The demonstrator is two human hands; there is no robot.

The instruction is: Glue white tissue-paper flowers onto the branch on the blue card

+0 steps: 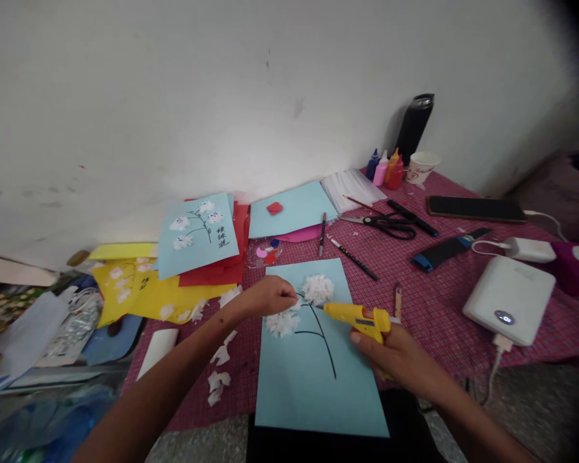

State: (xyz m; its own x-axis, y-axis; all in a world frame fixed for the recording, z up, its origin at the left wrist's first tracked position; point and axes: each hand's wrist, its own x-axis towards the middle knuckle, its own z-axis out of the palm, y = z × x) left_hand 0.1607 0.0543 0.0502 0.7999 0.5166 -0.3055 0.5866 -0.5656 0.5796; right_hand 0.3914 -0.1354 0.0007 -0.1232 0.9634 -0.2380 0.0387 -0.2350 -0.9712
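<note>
My right hand [398, 357] grips a yellow hot glue gun [354, 316], its nozzle pointing left over a light blue sheet [318, 399]. Close to that nozzle is my left hand [273, 296], its fingers pinched together. White shows at the fingertips, but I cannot tell whether it is held or part of the flower below. Black stem lines [322, 334] run across the sheet. One white crumpled-paper flower [318, 289] sits at the top of the stem, and another white paper flower [282, 323] lies just under my left hand.
Torn white paper pieces [218, 386] lie left of the sheet. A finished blue flower card [197, 238] rests on red paper at the back left. Scissors [390, 224], a black pen [354, 259], paint bottles [381, 168], a paper cup [422, 166] and a white power bank [510, 299] occupy the right side.
</note>
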